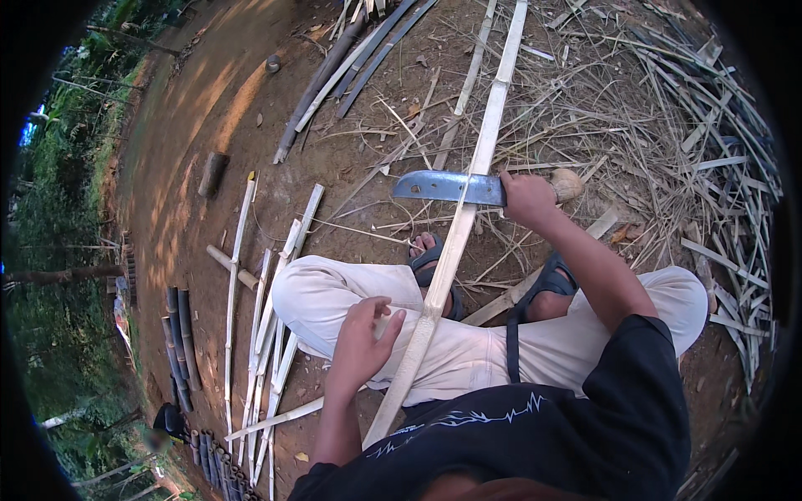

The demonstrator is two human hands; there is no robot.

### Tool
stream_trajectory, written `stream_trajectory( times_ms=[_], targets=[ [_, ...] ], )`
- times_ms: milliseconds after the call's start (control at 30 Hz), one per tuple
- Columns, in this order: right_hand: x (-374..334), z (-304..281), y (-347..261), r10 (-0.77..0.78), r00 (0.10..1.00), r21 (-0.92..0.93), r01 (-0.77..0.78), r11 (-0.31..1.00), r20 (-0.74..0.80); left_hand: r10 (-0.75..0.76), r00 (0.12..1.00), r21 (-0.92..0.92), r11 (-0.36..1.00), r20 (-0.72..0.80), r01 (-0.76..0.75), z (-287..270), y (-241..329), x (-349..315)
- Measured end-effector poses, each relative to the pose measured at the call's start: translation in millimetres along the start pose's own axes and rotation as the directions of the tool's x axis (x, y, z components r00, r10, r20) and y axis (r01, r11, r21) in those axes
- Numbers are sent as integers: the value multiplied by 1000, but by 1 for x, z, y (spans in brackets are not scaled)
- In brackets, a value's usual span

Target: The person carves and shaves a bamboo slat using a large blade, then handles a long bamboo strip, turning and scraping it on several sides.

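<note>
Pale slats (233, 309) lie left of the left grip (365, 338), which is empty and loosely spread, just beside the long bamboo strip (454, 255). The knife (434, 187) crosses that strip left of the right grip (528, 200), which wraps its handle; bamboo scraps (748, 217) heap farther right.

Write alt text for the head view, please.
The right hand holds a broad-bladed knife across a long, pale bamboo strip; the open left hand is apart from it. Split strips and shavings lie on the ground.
</note>
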State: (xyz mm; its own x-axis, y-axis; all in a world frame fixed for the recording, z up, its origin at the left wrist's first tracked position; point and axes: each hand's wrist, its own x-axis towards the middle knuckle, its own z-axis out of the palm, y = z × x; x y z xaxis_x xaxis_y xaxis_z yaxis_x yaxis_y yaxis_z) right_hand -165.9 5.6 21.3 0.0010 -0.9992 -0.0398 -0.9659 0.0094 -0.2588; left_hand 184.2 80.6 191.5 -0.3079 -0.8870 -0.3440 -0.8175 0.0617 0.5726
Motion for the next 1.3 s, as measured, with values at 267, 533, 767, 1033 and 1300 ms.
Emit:
stream_trajectory(
  times_ms=[267, 533, 767, 1033, 1300],
  targets=[
    [-2, -23, -6, 179, 976, 67, -188, 980, 128, 318, 653, -722, 201, 687, 662, 86, -20, 167],
    [-3, -21, 7, 95, 994, 41, -98, 994, 60, 426, 450, -573, 222, 785, 789, 136, -23, 190],
    [1, -46, -1, -84, 989, -22, 82, 996, -120, 104, 576, -577, 309, 811, 756, 81, 5, 114],
    [-5, -42, -13, -37, 999, 61, 37, 997, 4, -122, 581, -505, 373, 805, 778, 51, -6, 46],
    [0, -29, -1, 159, 986, 85, -162, 983, 42, -116, 510, -470, 259, 852, 844, 44, -23, -14]
  ],
)
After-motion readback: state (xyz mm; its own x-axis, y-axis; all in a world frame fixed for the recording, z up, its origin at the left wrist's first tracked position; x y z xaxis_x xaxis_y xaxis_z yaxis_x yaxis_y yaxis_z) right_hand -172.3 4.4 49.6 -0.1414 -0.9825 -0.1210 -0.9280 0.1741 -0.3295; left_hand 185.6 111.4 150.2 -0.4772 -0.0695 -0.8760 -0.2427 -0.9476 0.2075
